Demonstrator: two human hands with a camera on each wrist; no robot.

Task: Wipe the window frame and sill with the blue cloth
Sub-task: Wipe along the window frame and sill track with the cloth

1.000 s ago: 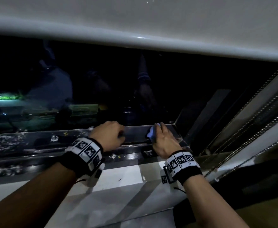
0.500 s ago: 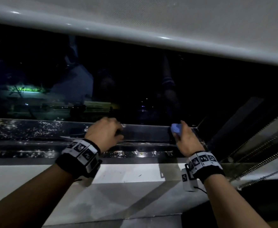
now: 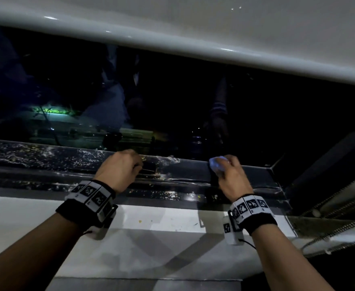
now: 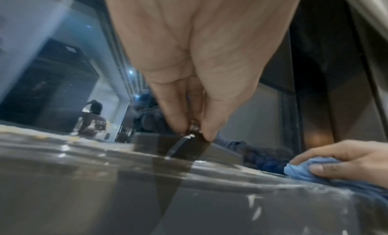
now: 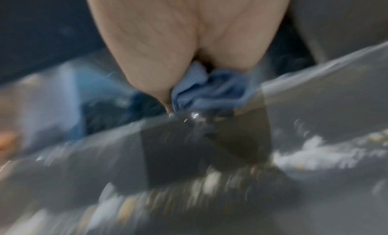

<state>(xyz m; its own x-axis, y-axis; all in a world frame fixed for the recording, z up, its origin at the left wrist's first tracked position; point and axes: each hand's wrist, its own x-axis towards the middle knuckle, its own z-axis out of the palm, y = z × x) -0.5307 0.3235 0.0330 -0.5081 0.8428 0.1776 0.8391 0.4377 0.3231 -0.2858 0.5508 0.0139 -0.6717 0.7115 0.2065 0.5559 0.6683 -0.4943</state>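
Note:
My right hand [image 3: 225, 168] holds the bunched blue cloth [image 3: 217, 164] against the top of the dark bottom rail of the window frame [image 3: 67, 162], a little left of the frame's right corner. The right wrist view is blurred; there the cloth [image 5: 210, 92] is squeezed between thumb and fingers [image 5: 155, 82]. My left hand [image 3: 137, 166] grips the same rail farther left, fingers curled over its edge. In the left wrist view its fingertips [image 4: 178, 122] press on a dark frame piece, and the cloth [image 4: 302, 170] shows at the right. White dust specks cover the rail. The white sill [image 3: 161, 223] lies below.
A pale roller blind [image 3: 214, 24] hangs low over the dark glass [image 3: 172, 101], close above my hands. Bead chains [image 3: 340, 206] run diagonally at the right, beside the frame's corner. Small crumbs lie on the sill.
The head view has swung right and drawn closer. My right hand with the cloth has moved away from the right corner along the rail. My left hand keeps its grip on the rail.

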